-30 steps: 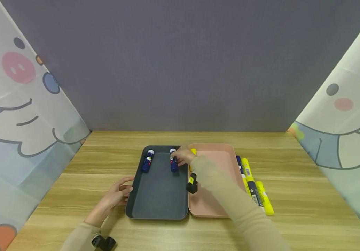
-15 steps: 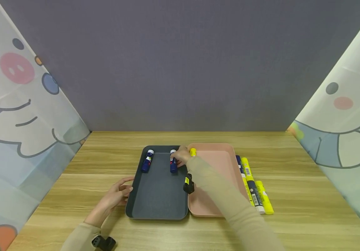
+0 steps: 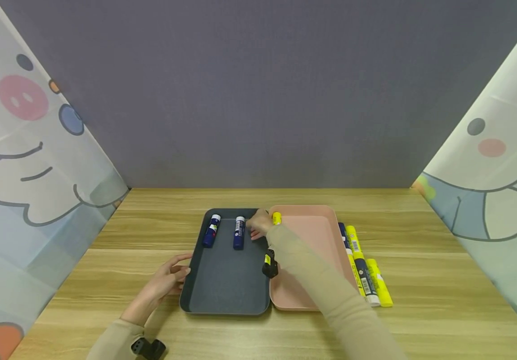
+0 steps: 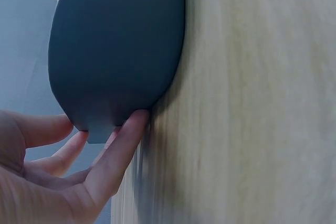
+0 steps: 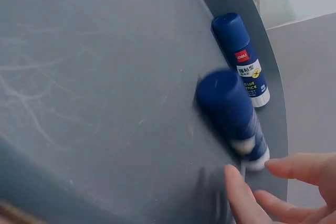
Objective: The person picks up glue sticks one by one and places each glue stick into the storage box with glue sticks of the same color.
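My left hand (image 3: 165, 280) is at the left side of a dark grey tray (image 3: 224, 285). In the left wrist view its fairly straight fingers touch the outside of the tray wall (image 4: 118, 51). Two blue glue sticks with white caps lie in the tray: one glue stick (image 3: 212, 231) along the left wall, another glue stick (image 3: 238, 233) to its right. Just right of that second glue stick, my right hand (image 3: 260, 223) hovers over the tray with nothing in it. The right wrist view shows its thumb and fingers spread beside the blurred glue stick (image 5: 231, 114).
A pink tray (image 3: 308, 240) adjoins the grey one on the right, with a yellow stick (image 3: 277, 218) inside, partly behind my right arm. Right of it lie several blue and yellow sticks, among them a yellow stick (image 3: 380, 285). A grey panel (image 3: 258, 100) stands behind.
My right hand has let go of the second glue stick. That glue stick has shifted left, toward the first one. My left hand has stayed at the tray's side.
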The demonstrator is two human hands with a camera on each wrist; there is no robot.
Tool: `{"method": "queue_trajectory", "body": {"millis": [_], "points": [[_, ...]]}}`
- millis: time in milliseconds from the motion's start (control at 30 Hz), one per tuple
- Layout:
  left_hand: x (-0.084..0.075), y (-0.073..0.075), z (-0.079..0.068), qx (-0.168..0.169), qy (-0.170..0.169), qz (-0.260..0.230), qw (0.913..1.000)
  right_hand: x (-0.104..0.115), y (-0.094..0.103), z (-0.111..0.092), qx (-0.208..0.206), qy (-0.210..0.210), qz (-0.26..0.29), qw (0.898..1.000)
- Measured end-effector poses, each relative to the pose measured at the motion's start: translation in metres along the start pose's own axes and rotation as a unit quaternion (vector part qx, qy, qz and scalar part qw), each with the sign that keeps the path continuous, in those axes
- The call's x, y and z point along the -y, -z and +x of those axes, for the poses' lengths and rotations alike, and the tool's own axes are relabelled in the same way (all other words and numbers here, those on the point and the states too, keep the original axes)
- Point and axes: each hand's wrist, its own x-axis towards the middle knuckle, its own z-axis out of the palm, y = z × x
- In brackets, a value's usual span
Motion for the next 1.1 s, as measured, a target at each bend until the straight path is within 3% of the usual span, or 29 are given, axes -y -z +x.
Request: {"method": "queue_trajectory", "body": {"millis": [200, 500, 1100], "points": [[0.000, 0.000, 0.000, -0.002, -0.003, 0.001, 1.0000, 0.001, 0.004, -0.008, 0.030, 0.027, 0.018, 0.999], [0.000, 0.001, -0.001, -0.007, -0.001, 0.004, 1.0000, 0.006, 0.011, -0.021, 0.082, 0.066, -0.021, 0.994], [-0.001, 0.002, -0.001, -0.006, 0.000, 0.004, 1.0000, 0.013, 0.033, -0.039, 0.128, 0.087, -0.054, 0.986]]}}
